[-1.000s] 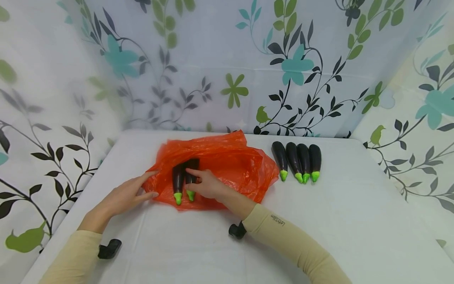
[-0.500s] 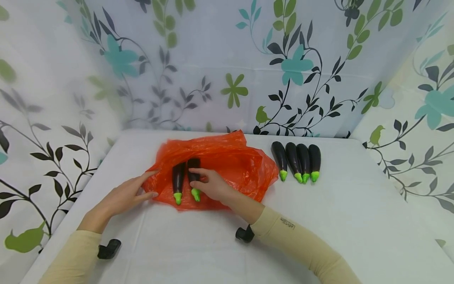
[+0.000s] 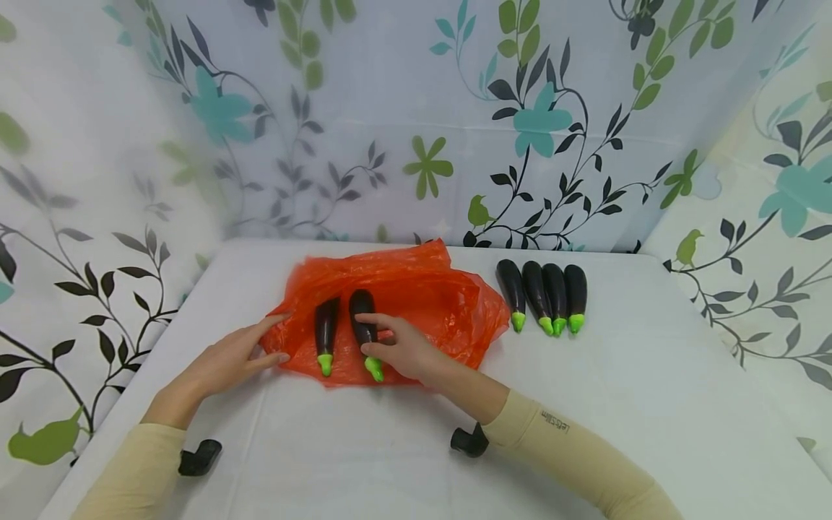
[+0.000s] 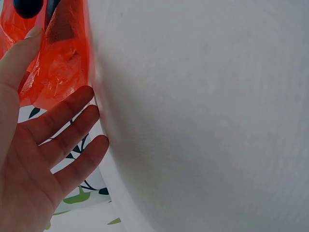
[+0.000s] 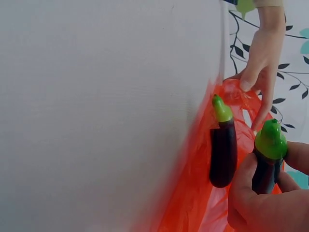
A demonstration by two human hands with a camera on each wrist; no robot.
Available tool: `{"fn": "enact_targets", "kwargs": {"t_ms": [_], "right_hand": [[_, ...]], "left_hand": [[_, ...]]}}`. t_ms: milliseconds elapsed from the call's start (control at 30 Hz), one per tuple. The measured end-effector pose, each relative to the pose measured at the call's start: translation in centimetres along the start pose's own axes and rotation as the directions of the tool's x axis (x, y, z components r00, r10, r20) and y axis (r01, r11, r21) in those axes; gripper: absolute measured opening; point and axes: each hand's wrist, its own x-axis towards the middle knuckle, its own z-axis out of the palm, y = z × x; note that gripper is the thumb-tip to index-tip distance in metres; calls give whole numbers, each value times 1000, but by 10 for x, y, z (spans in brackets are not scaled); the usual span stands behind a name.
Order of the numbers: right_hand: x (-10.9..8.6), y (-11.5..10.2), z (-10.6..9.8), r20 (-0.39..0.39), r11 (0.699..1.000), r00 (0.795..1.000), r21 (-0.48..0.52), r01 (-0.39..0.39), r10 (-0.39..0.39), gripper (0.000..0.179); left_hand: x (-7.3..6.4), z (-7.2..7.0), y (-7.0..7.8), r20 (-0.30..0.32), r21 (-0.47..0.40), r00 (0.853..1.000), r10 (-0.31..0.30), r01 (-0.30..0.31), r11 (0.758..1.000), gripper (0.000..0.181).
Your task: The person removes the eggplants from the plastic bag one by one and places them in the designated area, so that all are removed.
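In the head view, my right hand pinches a dark eggplant with a bright green stem end, thumb on one side and fingers on the other. A second eggplant lies to its left on the red plastic bag. The right wrist view shows the held eggplant with its green end towards the camera, beside the lying eggplant. My left hand rests at the bag's left edge, fingers spread. In the left wrist view, those fingers are nearly straight beside the red plastic.
Several more eggplants lie in a row at the back right of the white table. A leaf-patterned cloth hangs behind and at both sides. Black wrist pieces show beneath both forearms.
My right hand has moved right and towards me, bringing the pinched eggplant away from the other one and tilting it. The left hand and the bag have stayed in place.
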Motion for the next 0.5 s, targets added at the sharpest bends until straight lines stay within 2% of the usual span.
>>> {"fn": "enact_targets", "kwargs": {"t_ms": [500], "right_hand": [[-41,-2,-25,48,997,999,77,9,-13,50]], "left_hand": [[0,0,0,-1,1,1000,-1,1,1000,75]]}}
